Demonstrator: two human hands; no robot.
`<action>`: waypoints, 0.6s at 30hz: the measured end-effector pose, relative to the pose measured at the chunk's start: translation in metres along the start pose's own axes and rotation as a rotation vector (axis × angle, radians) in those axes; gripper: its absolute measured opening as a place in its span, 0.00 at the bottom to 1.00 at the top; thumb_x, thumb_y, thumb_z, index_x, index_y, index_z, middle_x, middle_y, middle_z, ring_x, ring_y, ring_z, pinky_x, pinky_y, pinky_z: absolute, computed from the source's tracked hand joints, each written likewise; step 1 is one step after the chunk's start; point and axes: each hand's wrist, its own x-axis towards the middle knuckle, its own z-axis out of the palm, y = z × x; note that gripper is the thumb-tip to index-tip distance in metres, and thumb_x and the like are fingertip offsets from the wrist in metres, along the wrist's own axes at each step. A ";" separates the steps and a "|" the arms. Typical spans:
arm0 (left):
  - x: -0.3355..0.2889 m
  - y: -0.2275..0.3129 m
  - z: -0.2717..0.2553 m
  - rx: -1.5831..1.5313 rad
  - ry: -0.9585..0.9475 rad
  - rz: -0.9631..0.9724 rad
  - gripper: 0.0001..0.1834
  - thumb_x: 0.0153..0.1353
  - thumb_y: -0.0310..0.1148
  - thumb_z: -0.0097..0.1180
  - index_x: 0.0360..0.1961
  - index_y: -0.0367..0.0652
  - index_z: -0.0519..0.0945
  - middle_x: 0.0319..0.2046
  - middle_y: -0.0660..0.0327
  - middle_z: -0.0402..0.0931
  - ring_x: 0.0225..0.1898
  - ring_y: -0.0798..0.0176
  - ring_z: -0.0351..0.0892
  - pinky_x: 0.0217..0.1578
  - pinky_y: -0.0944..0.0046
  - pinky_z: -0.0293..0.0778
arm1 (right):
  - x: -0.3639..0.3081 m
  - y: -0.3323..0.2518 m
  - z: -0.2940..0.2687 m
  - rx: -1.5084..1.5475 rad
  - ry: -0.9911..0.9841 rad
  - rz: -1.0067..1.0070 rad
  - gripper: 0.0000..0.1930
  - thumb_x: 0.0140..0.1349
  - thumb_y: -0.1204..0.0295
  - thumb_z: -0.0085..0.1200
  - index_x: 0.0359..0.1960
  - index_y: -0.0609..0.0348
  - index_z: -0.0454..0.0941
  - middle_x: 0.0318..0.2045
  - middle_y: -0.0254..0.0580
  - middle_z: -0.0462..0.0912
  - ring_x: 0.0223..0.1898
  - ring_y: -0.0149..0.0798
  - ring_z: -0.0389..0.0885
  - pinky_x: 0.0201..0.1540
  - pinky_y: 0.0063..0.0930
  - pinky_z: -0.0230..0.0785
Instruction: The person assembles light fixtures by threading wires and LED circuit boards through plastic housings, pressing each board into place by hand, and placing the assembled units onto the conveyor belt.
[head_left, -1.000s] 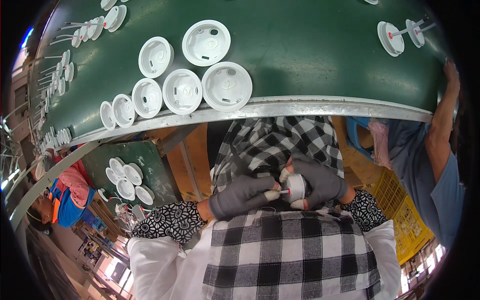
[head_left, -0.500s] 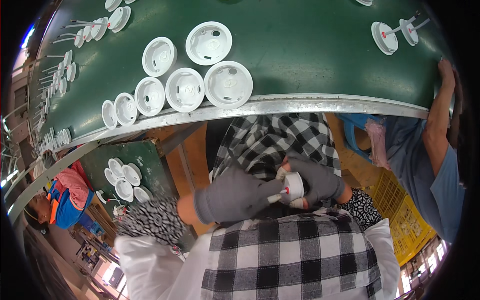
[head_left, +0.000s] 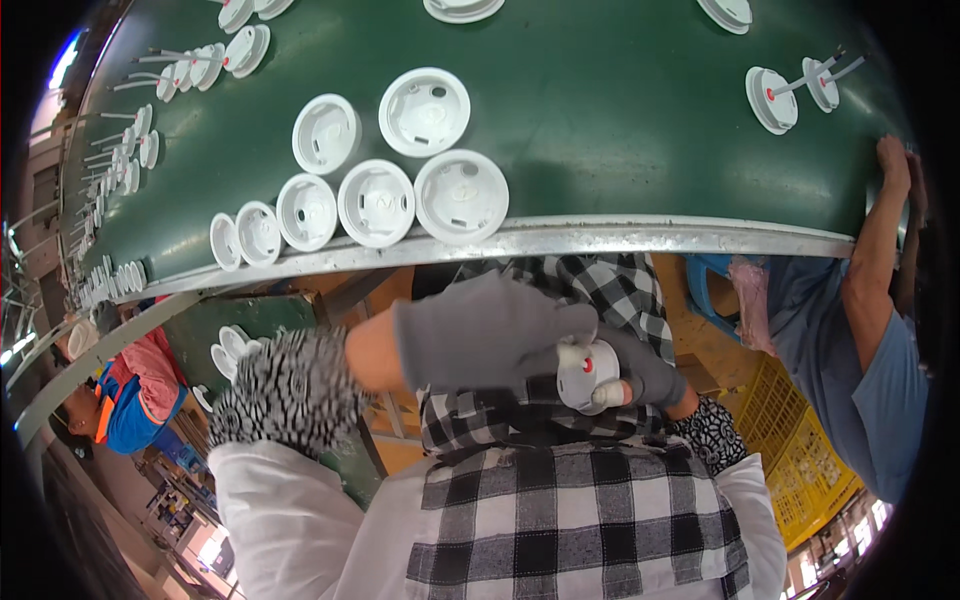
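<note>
Above my lap, my right hand (head_left: pixel 645 370) is closed around a white round plastic cover (head_left: pixel 578 384), its thumb and fingers on the rim. A small red grommet (head_left: pixel 588 365) shows in the face of this cover, which is tilted toward me. My left hand (head_left: pixel 490 335) reaches across from the left with its fingers curled together at the upper edge of the cover, beside the grommet. Whatever its fingertips pinch is hidden. Both hands wear grey gloves with pale fingertips.
White round covers (head_left: pixel 376 204) stand along the metal edge (head_left: pixel 650 236) of the green table (head_left: pixel 600 120). Covers with grey cords (head_left: pixel 772 100) lie at the far right, more at the far left. A co-worker's arm (head_left: pixel 870 260) rests at the right, near a yellow crate (head_left: pixel 800 450).
My left hand has risen and moved over the top of the cover. The cover in my right hand has turned, so its face with the red grommet shows more. The view has tilted slightly.
</note>
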 end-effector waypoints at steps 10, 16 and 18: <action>-0.013 0.007 0.069 -0.336 0.547 -0.191 0.52 0.40 0.49 0.74 0.64 0.40 0.62 0.51 0.52 0.73 0.51 0.53 0.76 0.54 0.57 0.70 | 0.014 -0.075 0.013 -0.485 0.364 0.043 0.48 0.44 0.43 0.67 0.62 0.58 0.60 0.53 0.47 0.69 0.53 0.52 0.74 0.55 0.38 0.68; -0.036 0.003 0.061 -0.880 0.487 -0.129 0.53 0.44 0.44 0.74 0.66 0.34 0.58 0.56 0.52 0.70 0.59 0.57 0.70 0.59 0.60 0.65 | 0.008 -0.088 -0.004 -1.249 0.062 -0.684 0.21 0.49 0.67 0.61 0.47 0.54 0.76 0.40 0.35 0.70 0.47 0.40 0.76 0.44 0.34 0.75; -0.037 0.006 0.059 -0.897 0.420 -0.139 0.54 0.43 0.44 0.74 0.67 0.35 0.58 0.57 0.52 0.70 0.58 0.57 0.71 0.60 0.61 0.64 | 0.011 -0.086 -0.001 -1.278 0.064 -0.802 0.17 0.50 0.69 0.60 0.43 0.56 0.76 0.41 0.34 0.71 0.46 0.39 0.77 0.44 0.33 0.76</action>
